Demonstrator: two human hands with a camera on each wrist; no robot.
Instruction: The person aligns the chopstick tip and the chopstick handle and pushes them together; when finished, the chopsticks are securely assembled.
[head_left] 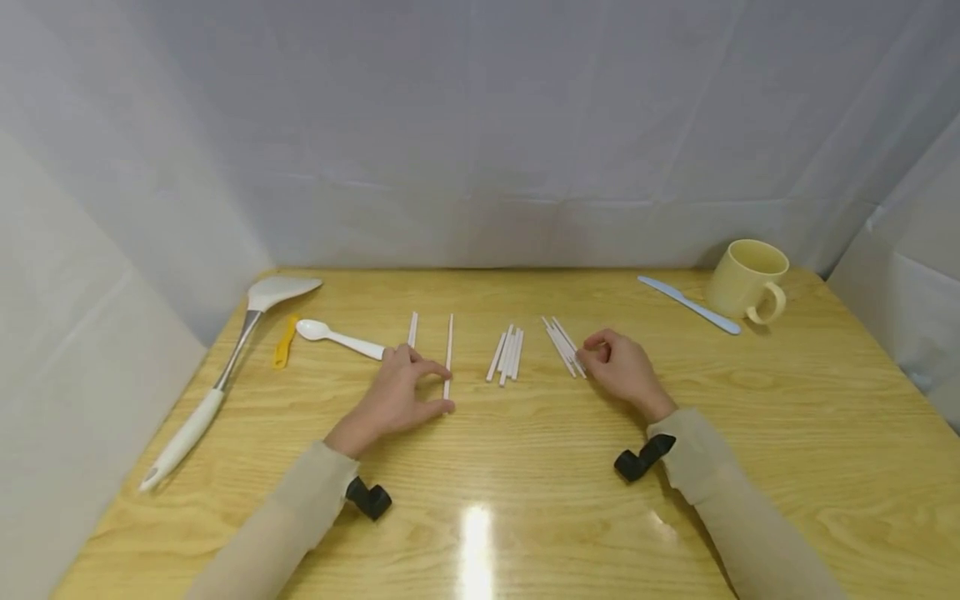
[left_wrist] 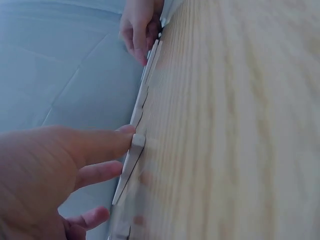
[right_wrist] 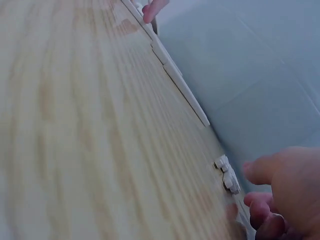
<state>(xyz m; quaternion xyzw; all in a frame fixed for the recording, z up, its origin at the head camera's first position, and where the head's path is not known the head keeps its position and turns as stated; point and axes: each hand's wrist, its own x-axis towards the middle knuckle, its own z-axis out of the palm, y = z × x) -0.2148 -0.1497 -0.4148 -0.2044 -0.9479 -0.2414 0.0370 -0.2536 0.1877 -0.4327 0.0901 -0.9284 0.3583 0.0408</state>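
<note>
Beige sleeves (head_left: pixel 281 508) fill the bottom corners. Left grip (head_left: pixel 393 398) touches a lone white stick (head_left: pixel 450 337), left of center; pinched or not, can't tell. Right grip (head_left: pixel 624 367) is released beside fanned sticks (head_left: pixel 562 342), right of center. Light fingertip pressure should prevent skewing.

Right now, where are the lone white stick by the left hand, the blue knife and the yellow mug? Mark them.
Lone white stick (head_left: pixel 450 340): head view, on its uncovered far half.
Blue knife (head_left: pixel 688 304): head view, near mid-length.
Yellow mug (head_left: pixel 731 285): head view, on its outer wall.
</note>
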